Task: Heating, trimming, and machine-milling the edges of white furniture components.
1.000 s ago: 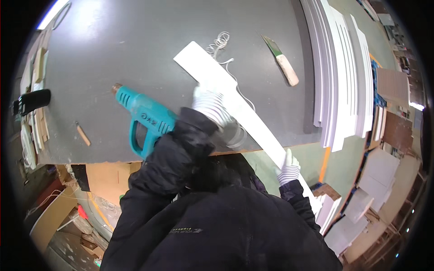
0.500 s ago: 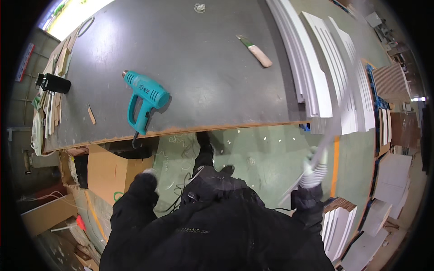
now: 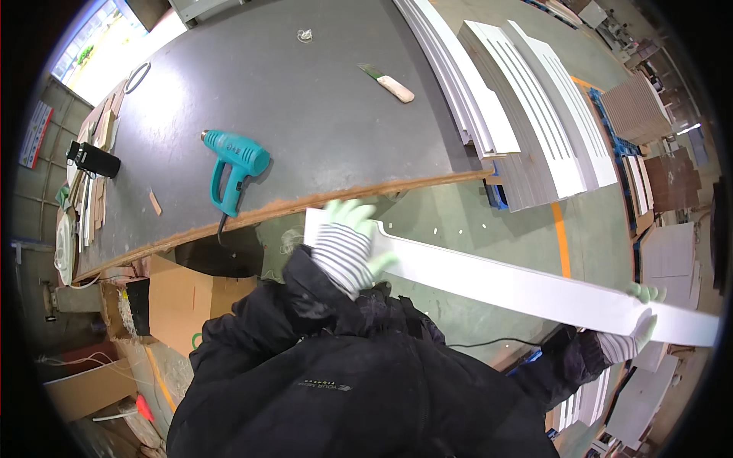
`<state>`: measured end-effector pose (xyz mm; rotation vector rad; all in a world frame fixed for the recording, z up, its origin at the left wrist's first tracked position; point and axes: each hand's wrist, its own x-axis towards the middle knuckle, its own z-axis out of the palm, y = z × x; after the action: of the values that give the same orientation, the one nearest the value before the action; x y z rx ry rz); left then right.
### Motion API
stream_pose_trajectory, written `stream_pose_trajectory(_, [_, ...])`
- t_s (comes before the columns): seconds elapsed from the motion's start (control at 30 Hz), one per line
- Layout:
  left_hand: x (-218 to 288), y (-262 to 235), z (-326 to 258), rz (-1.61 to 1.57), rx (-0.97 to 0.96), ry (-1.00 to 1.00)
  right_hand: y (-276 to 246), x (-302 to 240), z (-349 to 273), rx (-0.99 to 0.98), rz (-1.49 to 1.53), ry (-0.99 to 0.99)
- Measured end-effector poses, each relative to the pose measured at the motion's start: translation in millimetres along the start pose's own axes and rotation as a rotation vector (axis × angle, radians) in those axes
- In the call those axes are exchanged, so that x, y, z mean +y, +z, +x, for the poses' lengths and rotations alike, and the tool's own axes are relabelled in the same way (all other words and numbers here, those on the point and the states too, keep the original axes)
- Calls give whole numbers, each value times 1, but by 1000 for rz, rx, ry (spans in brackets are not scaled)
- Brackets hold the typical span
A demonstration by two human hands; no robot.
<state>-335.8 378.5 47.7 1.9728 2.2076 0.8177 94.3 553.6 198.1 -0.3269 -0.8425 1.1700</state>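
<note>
The left hand (image 3: pixel 353 243), in a pale green glove with a striped cuff, grips the near end of a long white board (image 3: pixel 519 288), fingers wrapped over its top edge, though motion blur softens the detail. The right hand (image 3: pixel 640 314), gloved the same way, clasps the same board close to its far end, fingers showing above the edge and the thumb side below. The board hangs in the air in front of the person's chest, off the table, slanting from the left hand down toward the lower right of the view, above the green floor (image 3: pixel 458 221). Just beyond the left hand runs the edge of the dark grey table (image 3: pixel 305 114). On it lie a teal heat gun (image 3: pixel 233 164) near the edge, and a knife with a pale handle (image 3: pixel 388 82) farther back. Stacks of white panels (image 3: pixel 527 107) lie at the table's right end.
</note>
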Motion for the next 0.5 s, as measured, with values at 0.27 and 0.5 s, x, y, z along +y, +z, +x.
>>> stream_pose_trajectory(0.27, [-53,22,94,267,-447,159,-107,22,-59,153,-92,197])
stream_pose_trajectory(0.5, [-163,87,118,285,-268,-471,-248,170,-145,299,75,329])
